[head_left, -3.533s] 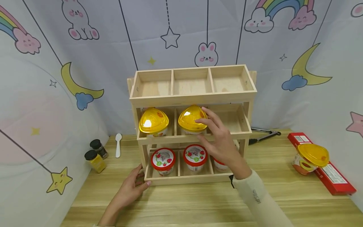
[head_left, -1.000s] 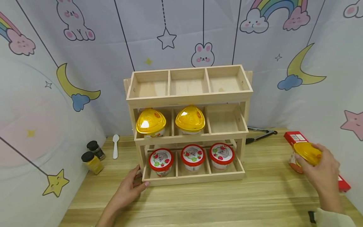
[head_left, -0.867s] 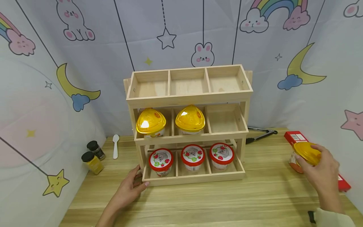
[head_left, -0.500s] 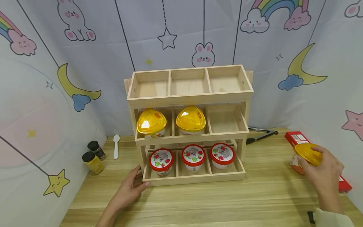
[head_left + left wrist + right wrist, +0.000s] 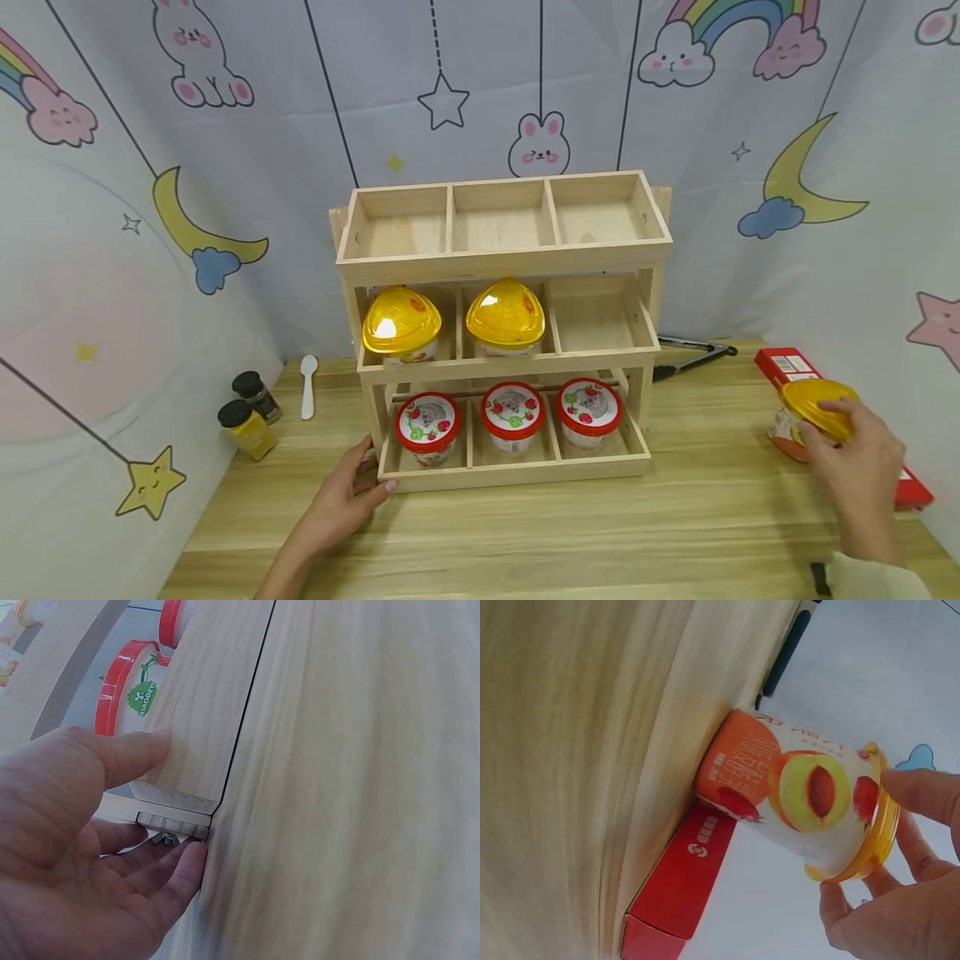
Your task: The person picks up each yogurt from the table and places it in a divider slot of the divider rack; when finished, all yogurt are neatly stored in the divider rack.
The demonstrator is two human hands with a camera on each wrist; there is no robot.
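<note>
My right hand (image 5: 858,467) holds the yellow lid of a fruit cup (image 5: 810,787) at the right, thumb on one side and fingers on the other. A peach picture marks the cup's side, and its base meets the tabletop by a red box (image 5: 679,877). My left hand (image 5: 341,504) grips the lower left corner of a three-tier wooden rack (image 5: 513,479), thumb in front and fingers behind. Two yellow-lidded cups, one left (image 5: 402,323) and one middle (image 5: 506,315), sit in the middle tier. Three red-lidded cups, including a left one (image 5: 427,425), fill the bottom tier.
Black-handled tongs (image 5: 697,358) lie behind the rack's right side. To the left are a white spoon (image 5: 308,387), a yellow jar (image 5: 247,429) and a dark jar (image 5: 257,396) with black lids. Printed cloth (image 5: 465,50) encloses the table's back and sides.
My right hand has left the middle cup in the rack's second tier and moved right to the cup by the red box. Lately its fingers have shifted slightly on the lid. My left hand stays put.
</note>
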